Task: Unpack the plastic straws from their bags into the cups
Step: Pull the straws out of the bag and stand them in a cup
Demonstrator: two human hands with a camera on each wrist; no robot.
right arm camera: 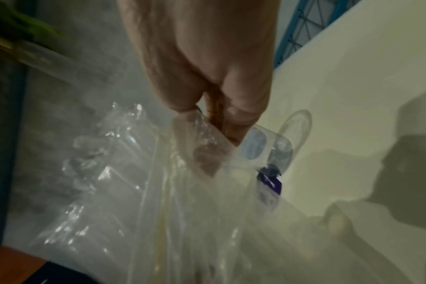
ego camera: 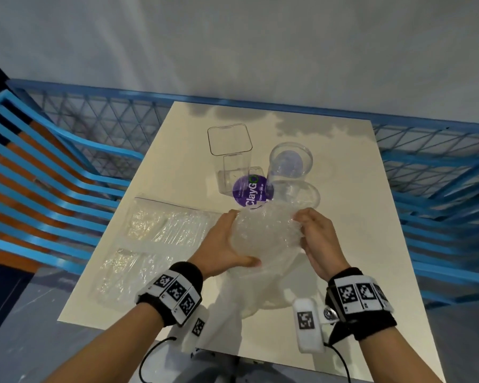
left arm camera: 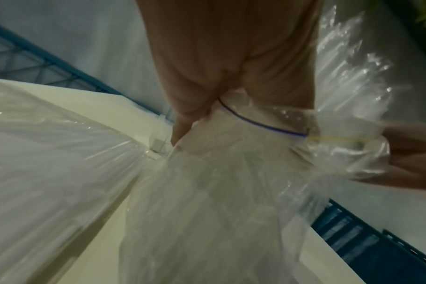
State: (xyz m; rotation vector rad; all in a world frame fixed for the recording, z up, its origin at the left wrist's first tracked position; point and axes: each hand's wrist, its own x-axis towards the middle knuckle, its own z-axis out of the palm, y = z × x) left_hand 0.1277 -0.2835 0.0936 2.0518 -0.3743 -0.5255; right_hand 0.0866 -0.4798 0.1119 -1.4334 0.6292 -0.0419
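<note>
A clear zip bag of plastic straws (ego camera: 264, 236) is held up over the cream table (ego camera: 357, 217), its mouth spread wide. My left hand (ego camera: 227, 244) grips its left side, thumb underneath. My right hand (ego camera: 315, 239) pinches the bag's right rim. In the left wrist view the bag (left arm camera: 219, 182) shows a blue and yellow zip line. In the right wrist view my fingers (right arm camera: 207, 119) pinch the film of the bag (right arm camera: 146, 201). Beyond stand a square clear cup (ego camera: 233, 158) and a round clear cup (ego camera: 289, 164).
Two more bags of straws (ego camera: 161, 225) (ego camera: 125, 275) lie flat on the left of the table. A purple round sticker (ego camera: 250, 190) shows by the cups. A clear lid (ego camera: 304, 192) lies near the round cup. Blue railings (ego camera: 53, 175) surround the table.
</note>
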